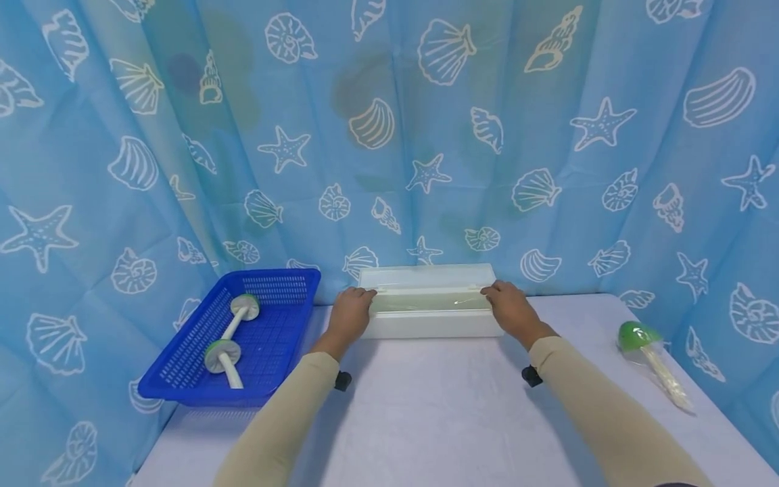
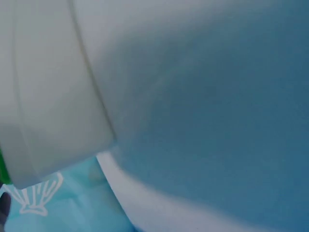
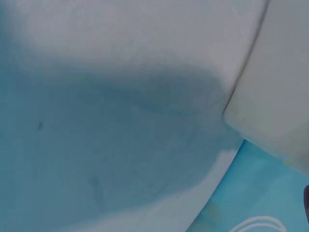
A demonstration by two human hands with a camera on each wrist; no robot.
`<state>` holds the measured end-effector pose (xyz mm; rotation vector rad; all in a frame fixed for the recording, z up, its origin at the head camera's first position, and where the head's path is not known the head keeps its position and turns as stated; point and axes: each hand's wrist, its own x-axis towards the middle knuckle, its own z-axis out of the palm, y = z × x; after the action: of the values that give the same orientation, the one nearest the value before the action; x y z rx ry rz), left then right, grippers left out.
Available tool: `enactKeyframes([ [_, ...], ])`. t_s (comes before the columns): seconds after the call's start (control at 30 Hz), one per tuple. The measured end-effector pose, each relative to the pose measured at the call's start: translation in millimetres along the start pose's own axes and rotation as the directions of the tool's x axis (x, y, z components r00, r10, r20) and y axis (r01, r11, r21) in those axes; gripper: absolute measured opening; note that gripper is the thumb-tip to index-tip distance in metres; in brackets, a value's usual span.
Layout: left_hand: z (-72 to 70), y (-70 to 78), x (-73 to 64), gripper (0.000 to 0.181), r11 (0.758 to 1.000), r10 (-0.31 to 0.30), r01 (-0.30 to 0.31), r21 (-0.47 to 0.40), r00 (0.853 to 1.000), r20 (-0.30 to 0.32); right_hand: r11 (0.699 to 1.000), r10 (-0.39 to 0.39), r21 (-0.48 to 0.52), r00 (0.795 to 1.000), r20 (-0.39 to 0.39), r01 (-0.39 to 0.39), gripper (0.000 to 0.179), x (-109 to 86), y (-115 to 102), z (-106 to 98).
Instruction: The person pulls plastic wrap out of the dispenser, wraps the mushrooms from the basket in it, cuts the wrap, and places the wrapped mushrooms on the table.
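Observation:
A long white box (image 1: 433,325) stands at the back of the table, its white lid (image 1: 429,276) raised behind it. A shiny, see-through pale greenish panel or film (image 1: 426,302) spans its top, with a narrow white strip along the rear. My left hand (image 1: 351,314) grips the box's left end at the top, its thumb side turned inward. At the right end my right hand (image 1: 511,308) grips in the same manner. Fingers on the far side are hidden. Both wrist views catch mainly the box's ends (image 2: 58,96) (image 3: 275,92), with only a dark fingertip at the edge.
Left of the box, a blue plastic basket (image 1: 292,277) holds white rods with green-and-grey round ends (image 1: 245,307). A green-headed item with a pale handle (image 1: 663,372), in clear wrapping, lies on the right of the white table (image 1: 438,419). A blue shell-patterned curtain (image 1: 389,182) hangs close behind.

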<state>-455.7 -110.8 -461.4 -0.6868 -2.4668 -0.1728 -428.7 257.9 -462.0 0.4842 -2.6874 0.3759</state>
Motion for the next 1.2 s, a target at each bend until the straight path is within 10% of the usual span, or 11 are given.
enactKeyframes([
  [0.43,-15.0,0.6,-7.7,0.015,0.917,0.262,-0.210,0.338,0.958,-0.117,0.987,-0.118,-0.119,0.991,-0.070,0.109,0.015,0.9,-10.1,-19.7],
  [0.73,-16.3,2.3,-2.2,0.009,0.890,0.252,-0.231,0.393,0.968,-0.002,0.971,-0.191,-0.171,0.974,-0.121,0.169,0.008,-6.0,-9.7,-22.3],
  [1.2,-41.1,0.8,9.2,0.009,0.910,0.248,-0.182,0.374,0.959,-0.138,0.887,-0.169,-0.454,0.974,-0.154,0.082,0.025,-0.1,-15.6,-29.9],
])
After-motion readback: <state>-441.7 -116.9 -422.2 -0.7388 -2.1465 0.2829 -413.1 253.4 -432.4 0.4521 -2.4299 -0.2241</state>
